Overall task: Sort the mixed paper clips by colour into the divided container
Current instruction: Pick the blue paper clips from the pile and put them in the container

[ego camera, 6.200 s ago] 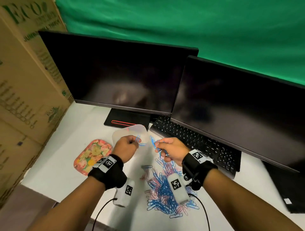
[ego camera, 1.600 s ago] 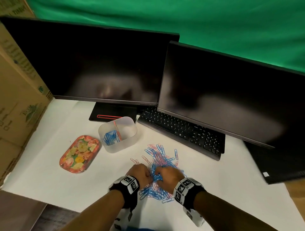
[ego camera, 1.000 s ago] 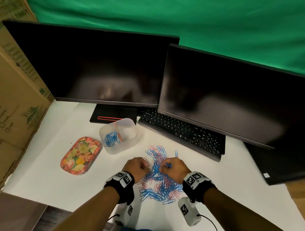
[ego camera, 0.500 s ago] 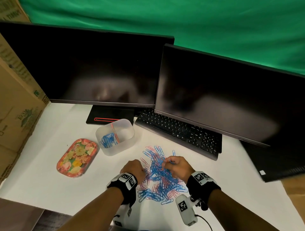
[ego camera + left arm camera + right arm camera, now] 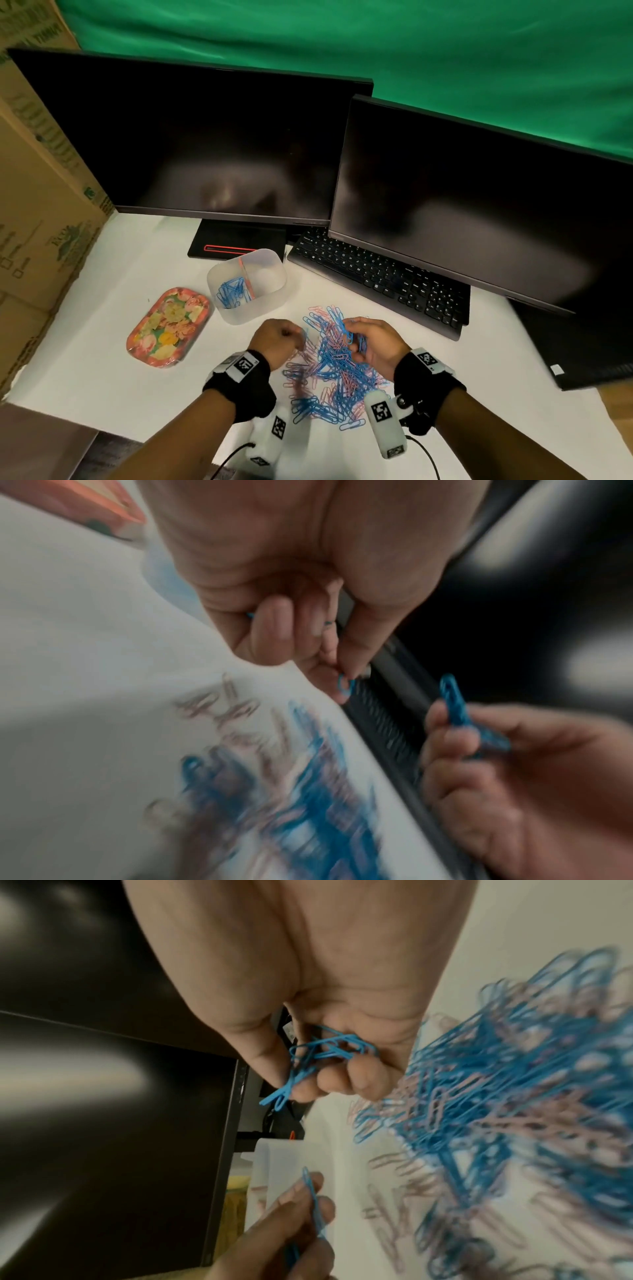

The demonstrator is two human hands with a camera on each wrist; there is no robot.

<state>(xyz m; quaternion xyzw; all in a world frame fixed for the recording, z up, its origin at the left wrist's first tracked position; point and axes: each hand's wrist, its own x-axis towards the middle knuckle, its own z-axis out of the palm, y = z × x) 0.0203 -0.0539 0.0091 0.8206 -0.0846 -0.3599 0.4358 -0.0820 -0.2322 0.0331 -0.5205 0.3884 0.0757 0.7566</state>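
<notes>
Over the pile of blue and pink paper clips (image 5: 330,373) on the worktop (image 5: 102,359), the right hand (image 5: 371,344) is clutching a bunch of blue clips (image 5: 322,1056), and the left hand (image 5: 275,341) is pinching a single blue clip (image 5: 313,1202). The divided container (image 5: 270,294) is sitting just beyond the pile, blue clips lying in its left compartment.

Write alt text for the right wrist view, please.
The right hand grips a tangled bunch of blue paper clips over a blurred pile of blue and pink clips on a white table. Below, the left hand pinches one blue clip.
</notes>
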